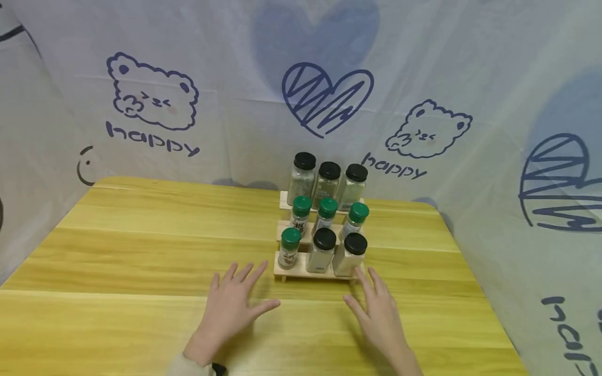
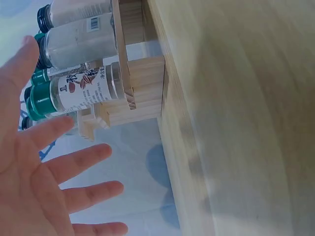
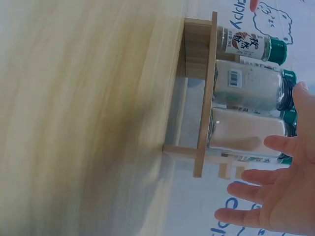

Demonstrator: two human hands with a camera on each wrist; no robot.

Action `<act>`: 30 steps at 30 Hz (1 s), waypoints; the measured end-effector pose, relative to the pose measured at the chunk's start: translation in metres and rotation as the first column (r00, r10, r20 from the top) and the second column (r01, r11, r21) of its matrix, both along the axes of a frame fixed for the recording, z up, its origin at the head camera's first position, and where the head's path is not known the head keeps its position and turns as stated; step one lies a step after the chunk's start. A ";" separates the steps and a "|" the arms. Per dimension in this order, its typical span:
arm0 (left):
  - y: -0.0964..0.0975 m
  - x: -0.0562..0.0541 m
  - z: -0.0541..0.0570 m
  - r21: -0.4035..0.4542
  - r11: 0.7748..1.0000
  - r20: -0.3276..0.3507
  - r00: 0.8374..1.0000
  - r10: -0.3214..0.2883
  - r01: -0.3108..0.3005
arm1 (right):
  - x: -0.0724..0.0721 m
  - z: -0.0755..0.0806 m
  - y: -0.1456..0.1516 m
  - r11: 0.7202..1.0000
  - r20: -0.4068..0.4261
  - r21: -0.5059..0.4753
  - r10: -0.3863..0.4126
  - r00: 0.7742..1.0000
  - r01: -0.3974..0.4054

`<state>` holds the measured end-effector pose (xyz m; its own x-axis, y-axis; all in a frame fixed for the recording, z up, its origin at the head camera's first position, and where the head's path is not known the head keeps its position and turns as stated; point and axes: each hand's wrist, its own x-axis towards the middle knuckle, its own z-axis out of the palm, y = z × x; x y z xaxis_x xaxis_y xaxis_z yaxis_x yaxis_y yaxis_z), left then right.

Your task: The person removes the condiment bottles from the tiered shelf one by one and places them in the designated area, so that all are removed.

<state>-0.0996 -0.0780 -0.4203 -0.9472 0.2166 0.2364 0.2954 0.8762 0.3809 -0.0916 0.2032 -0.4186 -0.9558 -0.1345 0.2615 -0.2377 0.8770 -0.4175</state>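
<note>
Wooden three-step spice rack (image 1: 302,270) on a yellow wood table (image 1: 141,250), with nine jars upright on it, three to a step. Short wooden legs (image 3: 179,151) under the rack's bottom step. On the rack's bottom step, going left to right: first, a small green-capped spice jar (image 1: 288,255) with brown pictures and dark writing on its white label (image 2: 83,88); next, a black-capped glass jar (image 1: 320,257) of pale powder, with a barcode (image 2: 93,23); last, a black-capped jar of tan powder (image 1: 347,261). On the rack's middle step, three green-capped shaker jars (image 1: 325,213) in a row, partly hidden by the front ones. On the rack's top step, three big black-capped glass jars (image 1: 326,188) with greenish stuff inside. Left hand (image 1: 231,304) in front of the rack and off to its left, fingers spread wide, thumb out to the side, nothing in it. Right hand (image 1: 380,309) in front of the rack's right end, fingers loose and apart, nothing in it, fingertips near the tan powder jar; hard to tell if touching. Well in front of the rack, by the left wrist, a pale sleeve (image 1: 188,367). Behind the rack, a pale cloth (image 1: 235,57) with blue hearts (image 1: 312,86), bear faces (image 1: 155,112) and "happy" in big letters.
</note>
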 end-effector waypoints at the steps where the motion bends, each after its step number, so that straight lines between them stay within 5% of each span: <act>1: 0.000 -0.001 0.000 0.031 1.000 -0.012 1.000 -0.003 0.003 | -0.001 0.000 0.001 1.000 0.005 -0.024 0.001 1.000 0.000; 7: -0.001 -0.009 -0.003 0.226 0.973 -0.086 0.996 -0.029 0.048 | -0.008 -0.001 0.008 0.986 0.040 -0.165 -0.032 0.999 0.038; 16: 0.000 -0.013 0.004 0.361 0.932 0.059 0.997 -0.050 0.026 | -0.022 -0.005 0.017 0.927 -0.020 -0.373 -0.041 0.999 0.030; 20: 0.001 -0.015 0.004 0.384 0.923 0.076 0.996 -0.053 0.020 | -0.030 -0.007 0.019 0.873 0.000 -0.484 -0.067 0.998 0.059; 26: 0.003 -0.018 0.001 0.410 0.912 0.086 0.994 -0.061 0.020 | -0.041 -0.010 0.023 0.737 0.199 -0.650 -0.070 0.977 0.185; 30: 0.004 -0.022 0.001 0.433 0.902 0.108 0.992 -0.062 0.009 | -0.049 -0.015 0.026 0.674 0.289 -0.692 -0.071 0.955 0.260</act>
